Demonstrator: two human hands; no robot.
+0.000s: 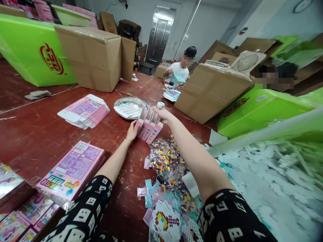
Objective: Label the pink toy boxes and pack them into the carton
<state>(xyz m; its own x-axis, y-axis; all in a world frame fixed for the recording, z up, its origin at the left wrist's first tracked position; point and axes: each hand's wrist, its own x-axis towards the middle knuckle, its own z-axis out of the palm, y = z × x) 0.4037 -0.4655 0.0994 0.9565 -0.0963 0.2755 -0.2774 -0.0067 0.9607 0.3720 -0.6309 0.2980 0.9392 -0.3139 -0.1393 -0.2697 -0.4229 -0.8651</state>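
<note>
Several open pink boxes (148,126) stand in a row on the red table (37,131). My left hand (132,131) rests against the leftmost box, fingers closed on its side. My right hand (161,112) reaches over the row's far end and pinches a small round white object (160,105) above the boxes. A bag of many-coloured beads (166,161) lies just in front of the boxes, between my arms. Small packets and patterned sheets (164,218) are scattered nearer to me.
A metal dish (121,101) with papers sits beyond the boxes. Flat pink cartons are stacked at the left (84,111) and near left (72,169). Cardboard boxes (93,57) and green boxes (254,111) ring the table. A person in white (180,69) works at the far end.
</note>
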